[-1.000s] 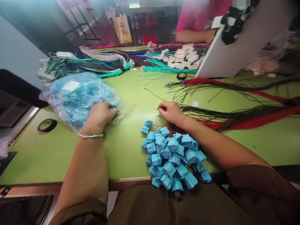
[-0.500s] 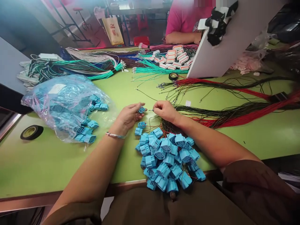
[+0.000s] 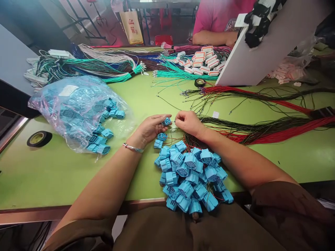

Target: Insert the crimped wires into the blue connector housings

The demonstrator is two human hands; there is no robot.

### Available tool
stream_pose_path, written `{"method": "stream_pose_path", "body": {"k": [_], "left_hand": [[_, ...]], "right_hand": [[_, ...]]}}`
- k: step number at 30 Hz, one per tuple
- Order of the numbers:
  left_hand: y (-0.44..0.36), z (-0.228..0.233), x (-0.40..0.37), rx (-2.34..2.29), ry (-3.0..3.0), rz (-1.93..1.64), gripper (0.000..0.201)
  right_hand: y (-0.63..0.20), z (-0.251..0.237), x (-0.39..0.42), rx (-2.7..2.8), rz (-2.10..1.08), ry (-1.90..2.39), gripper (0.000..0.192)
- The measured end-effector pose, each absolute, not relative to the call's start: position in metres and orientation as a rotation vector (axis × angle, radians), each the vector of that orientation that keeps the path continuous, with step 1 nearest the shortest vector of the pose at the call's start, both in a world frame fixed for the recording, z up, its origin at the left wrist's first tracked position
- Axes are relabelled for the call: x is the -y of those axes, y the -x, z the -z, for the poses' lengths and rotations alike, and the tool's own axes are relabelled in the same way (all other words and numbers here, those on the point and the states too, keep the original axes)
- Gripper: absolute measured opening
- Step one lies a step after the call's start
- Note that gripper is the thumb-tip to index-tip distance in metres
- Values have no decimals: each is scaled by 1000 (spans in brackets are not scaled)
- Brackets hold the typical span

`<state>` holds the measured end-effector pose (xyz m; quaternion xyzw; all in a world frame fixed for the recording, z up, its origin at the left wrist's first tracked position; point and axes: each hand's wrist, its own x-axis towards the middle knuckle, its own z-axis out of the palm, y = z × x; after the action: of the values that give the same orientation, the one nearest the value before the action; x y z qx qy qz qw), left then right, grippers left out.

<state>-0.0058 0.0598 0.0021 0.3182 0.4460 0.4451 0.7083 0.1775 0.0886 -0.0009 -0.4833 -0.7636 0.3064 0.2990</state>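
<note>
**Connector and wire end held together above the near middle of the tabletop**

A small light-blue plastic connector housing (image 3: 166, 121) is pinched between the thumb and fingertips of the left hand (image 3: 150, 128), with its pin face turned towards the right hand (image 3: 187, 122). The two hands are nearly touching, the connector lying directly between them. The right hand is closed in a pinch on what appears to be the end of a thin dark wire (image 3: 173, 121); the wire is too fine for its tip to be made out clearly. It seems to be aligned along the line from hand to hand, pointing at the connector.

Just nearer the front edge of the green tabletop (image 3: 141, 97), a heap of blue connectors already fitted with wires (image 3: 191, 174) is spread as far as that edge. Towards the left edge, a clear plastic bag of loose blue connectors (image 3: 75, 111) is lying. Bundles of red and black wires (image 3: 261, 130) stretch away to the right edge.
</note>
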Motion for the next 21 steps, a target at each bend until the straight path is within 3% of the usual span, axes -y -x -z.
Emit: {"method": "stream_pose_path", "body": {"k": [5,14,21], "left_hand": [[1,-2,-56,-1050,-802,-1015,41],[-11,-3,-53,-1183,-835,-1076,44],[-7,-2,-52,-1124,-789,-1085,45]], "right_hand": [[-178,2,-89,2109,-786,1327,9],[-181,1,-91,2049,-1106,1141,9],[-182,3,-88,1906,-1159,1176,8]]}}
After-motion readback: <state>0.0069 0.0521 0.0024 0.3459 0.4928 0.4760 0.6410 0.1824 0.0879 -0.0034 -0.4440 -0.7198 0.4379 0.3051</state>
